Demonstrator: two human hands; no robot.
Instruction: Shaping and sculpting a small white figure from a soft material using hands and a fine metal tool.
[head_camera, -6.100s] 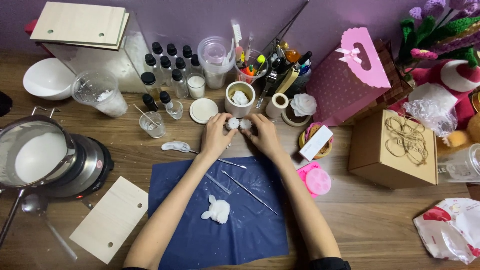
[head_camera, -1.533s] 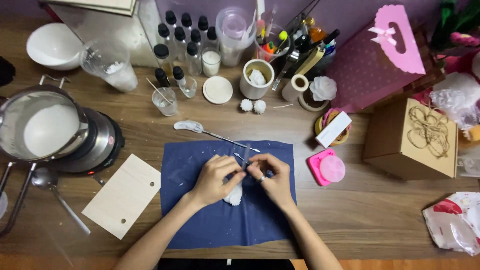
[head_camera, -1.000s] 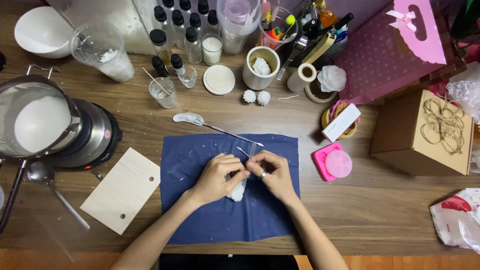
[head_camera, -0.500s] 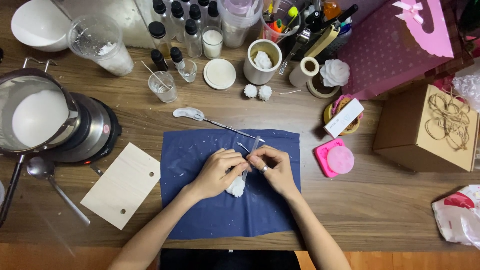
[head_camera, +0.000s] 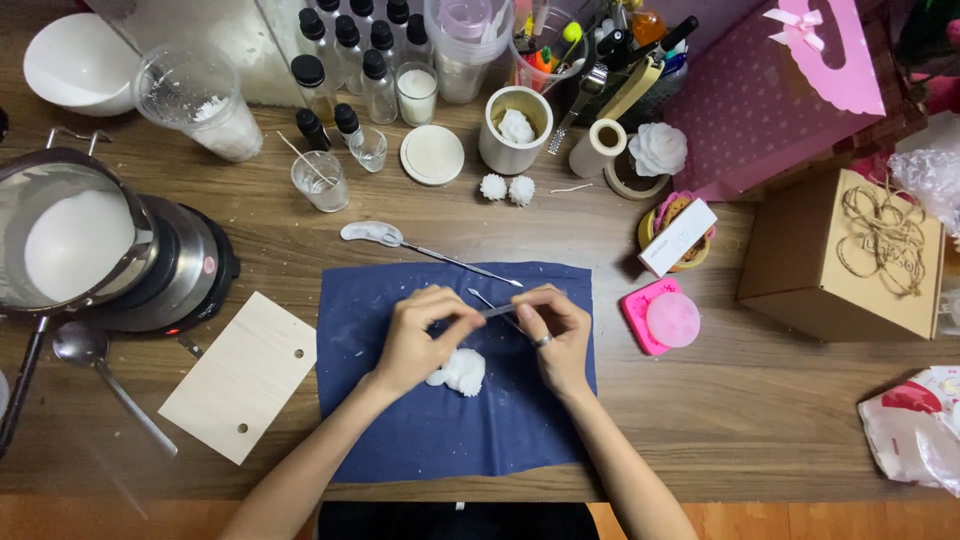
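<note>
Both sets of fingertips are pinched down to almost nothing on a thin metal tool (head_camera: 497, 310): the left hand (head_camera: 418, 340) nips it at one end near the middle of the frame, and the right hand (head_camera: 555, 335), ring on one finger, grips the other end just beside it. Neither hand has its fingers spread; they are curled tight around that slender stem. Just below the left hand's knuckles, touching or nearly touching it, lies a small white wax flower (head_camera: 460, 372) on the dark blue cloth (head_camera: 520, 430). This looks like the fine shaping stage, tool readied over the piece; the next move would call for a light, steady touch, since those petals look fragile. Further out, a second long pick (head_camera: 430, 250) lies along the cloth's upper edge, and two small white wax balls (head_camera: 507, 188) sit above centre, beside a white cup (head_camera: 514, 145).
</note>
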